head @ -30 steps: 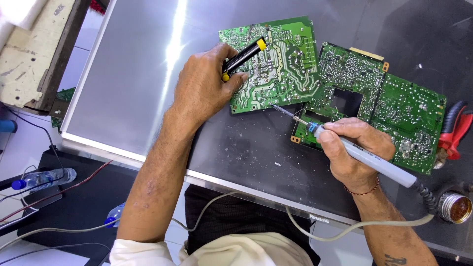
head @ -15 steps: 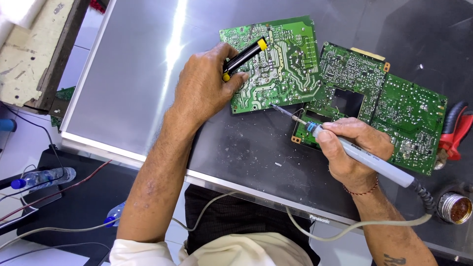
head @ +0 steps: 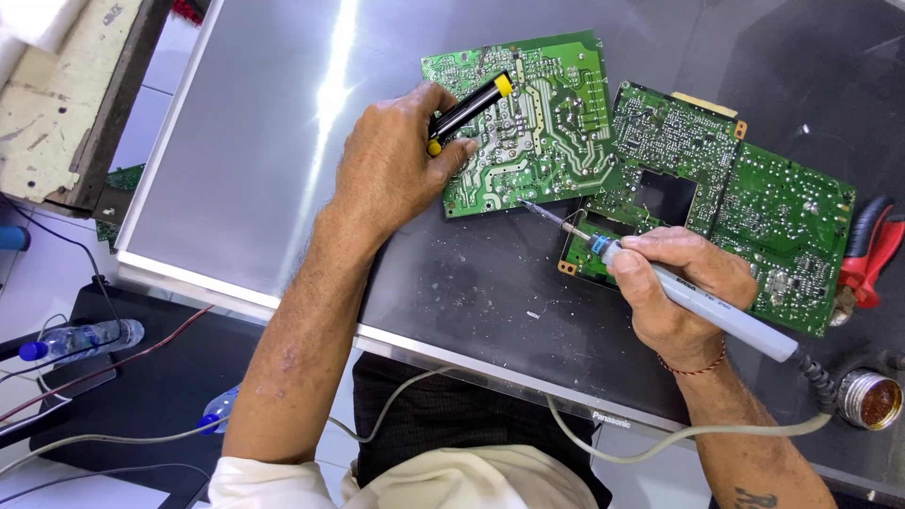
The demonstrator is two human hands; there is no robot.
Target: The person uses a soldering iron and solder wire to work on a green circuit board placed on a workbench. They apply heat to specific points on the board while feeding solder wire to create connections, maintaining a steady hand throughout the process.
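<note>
Since the earlier frame, nothing is seen to have moved. A black-and-yellow tool (head: 468,106) is gripped by the left hand (head: 396,165) over the left circuit board (head: 528,118). A soldering iron (head: 679,297) is held by the right hand (head: 674,287), its tip touching that board's near edge.

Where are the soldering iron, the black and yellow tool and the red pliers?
soldering iron (head: 698,303): head view, on its grey handle.
black and yellow tool (head: 468,108): head view, on its black barrel.
red pliers (head: 872,259): head view, on a red handle.
</note>
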